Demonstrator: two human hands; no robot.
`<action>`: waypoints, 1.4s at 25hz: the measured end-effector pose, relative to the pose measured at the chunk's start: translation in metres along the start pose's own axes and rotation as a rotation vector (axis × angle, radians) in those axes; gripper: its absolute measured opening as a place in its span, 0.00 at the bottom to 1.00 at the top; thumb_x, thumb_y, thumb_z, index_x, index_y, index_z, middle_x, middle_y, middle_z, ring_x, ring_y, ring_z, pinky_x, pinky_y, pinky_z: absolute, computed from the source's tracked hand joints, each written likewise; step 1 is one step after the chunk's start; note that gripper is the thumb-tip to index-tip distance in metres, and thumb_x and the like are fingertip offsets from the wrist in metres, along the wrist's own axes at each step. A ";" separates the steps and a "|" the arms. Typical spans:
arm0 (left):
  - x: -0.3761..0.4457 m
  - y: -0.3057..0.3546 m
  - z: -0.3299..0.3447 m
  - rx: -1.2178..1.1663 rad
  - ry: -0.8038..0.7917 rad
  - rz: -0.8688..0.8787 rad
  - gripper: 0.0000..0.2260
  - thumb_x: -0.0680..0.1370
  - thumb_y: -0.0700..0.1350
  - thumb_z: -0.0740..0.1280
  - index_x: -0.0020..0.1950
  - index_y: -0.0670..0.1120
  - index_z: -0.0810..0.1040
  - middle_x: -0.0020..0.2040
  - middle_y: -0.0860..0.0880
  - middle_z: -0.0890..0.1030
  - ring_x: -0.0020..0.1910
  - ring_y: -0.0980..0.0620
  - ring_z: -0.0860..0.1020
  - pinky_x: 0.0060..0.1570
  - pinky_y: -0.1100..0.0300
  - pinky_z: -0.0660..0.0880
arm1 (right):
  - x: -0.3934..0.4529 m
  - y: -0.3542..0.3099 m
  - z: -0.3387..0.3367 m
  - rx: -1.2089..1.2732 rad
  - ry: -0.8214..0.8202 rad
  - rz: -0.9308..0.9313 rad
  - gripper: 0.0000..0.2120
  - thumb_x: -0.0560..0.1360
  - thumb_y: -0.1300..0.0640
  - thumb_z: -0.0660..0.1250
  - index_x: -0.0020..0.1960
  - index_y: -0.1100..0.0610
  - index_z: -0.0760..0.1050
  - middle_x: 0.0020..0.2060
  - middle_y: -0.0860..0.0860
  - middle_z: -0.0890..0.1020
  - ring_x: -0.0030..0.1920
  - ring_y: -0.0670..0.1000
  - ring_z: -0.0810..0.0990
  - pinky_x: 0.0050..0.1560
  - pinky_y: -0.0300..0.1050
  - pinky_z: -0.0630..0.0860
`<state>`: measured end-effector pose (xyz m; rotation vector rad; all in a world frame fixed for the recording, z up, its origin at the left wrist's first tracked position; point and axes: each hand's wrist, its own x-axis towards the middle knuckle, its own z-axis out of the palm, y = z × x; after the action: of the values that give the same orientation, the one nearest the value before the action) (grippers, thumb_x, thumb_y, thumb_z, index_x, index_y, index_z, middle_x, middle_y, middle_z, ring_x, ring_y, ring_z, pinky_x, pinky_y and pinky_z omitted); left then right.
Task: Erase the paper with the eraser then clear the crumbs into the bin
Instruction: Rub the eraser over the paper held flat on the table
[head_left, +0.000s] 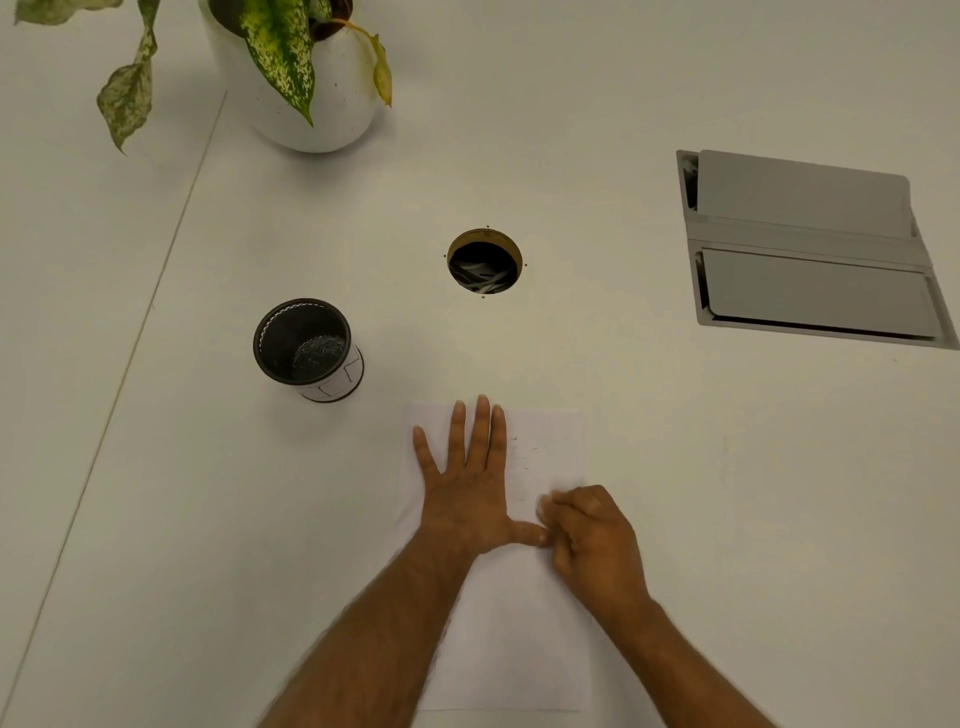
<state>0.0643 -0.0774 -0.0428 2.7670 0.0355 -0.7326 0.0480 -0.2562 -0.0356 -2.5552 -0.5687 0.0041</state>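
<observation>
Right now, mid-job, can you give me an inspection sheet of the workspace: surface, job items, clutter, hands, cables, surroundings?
Surface: white table with a seam running down its left side.
Job's things: paper lies flat at the near edge, with faint marks and specks near its far right part. The eraser is too hidden and blurred to make out. Black mesh bin stands left of and beyond the paper.
Clutter: nothing seen.
Hands: left hand lies flat, fingers spread, pressing the paper. Right hand is curled on the paper beside the left thumb, blurred.
Cables: pale cables show inside the round table hole.
Surroundings: potted plant at far left; grey flap hatch set into the table at right.
</observation>
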 end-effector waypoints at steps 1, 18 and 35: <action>0.000 0.000 0.001 0.012 0.005 0.000 0.65 0.54 0.84 0.47 0.74 0.46 0.22 0.75 0.46 0.22 0.72 0.43 0.21 0.64 0.28 0.25 | 0.003 -0.002 0.001 -0.037 -0.010 -0.019 0.07 0.64 0.65 0.72 0.42 0.59 0.84 0.38 0.51 0.82 0.38 0.52 0.80 0.36 0.41 0.78; -0.002 -0.006 0.002 0.039 0.082 0.011 0.65 0.56 0.87 0.51 0.76 0.51 0.25 0.77 0.49 0.26 0.77 0.45 0.27 0.69 0.28 0.30 | 0.064 0.002 0.001 0.167 0.038 0.136 0.07 0.73 0.59 0.68 0.42 0.58 0.84 0.38 0.50 0.83 0.39 0.48 0.78 0.44 0.33 0.73; -0.002 -0.005 0.003 0.085 0.120 -0.008 0.58 0.65 0.81 0.51 0.78 0.47 0.28 0.79 0.46 0.29 0.77 0.42 0.29 0.69 0.27 0.31 | 0.020 -0.020 0.012 -0.070 0.011 -0.084 0.12 0.71 0.56 0.64 0.40 0.61 0.84 0.34 0.51 0.83 0.35 0.52 0.79 0.34 0.42 0.79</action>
<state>0.0610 -0.0735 -0.0456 2.8904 0.0398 -0.5821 0.0575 -0.2269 -0.0346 -2.5948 -0.6824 -0.0598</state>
